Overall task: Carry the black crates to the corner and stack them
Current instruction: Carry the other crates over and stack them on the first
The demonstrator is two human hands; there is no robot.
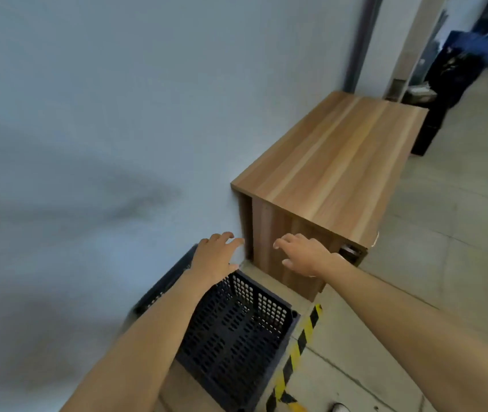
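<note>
I see one black perforated plastic crate on the floor against the wall, beside the wooden cabinet. My left hand and right hand hover above, fingers spread, empty. I judge stacking remains.

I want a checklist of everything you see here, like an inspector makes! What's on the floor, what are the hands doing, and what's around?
Surface: pale tiled floor with a yellow-black striped tape line.
Job's things: one black crate, perforated and seemingly empty, on the floor by the wall, next to the wooden cabinet.
Clutter: nothing seen.
Hands: left hand and right hand both open above the crate, holding nothing.
Cables: nothing seen.
Surroundings: dark blurred items beyond the cabinet; a dark smudge low on the wall.
</note>
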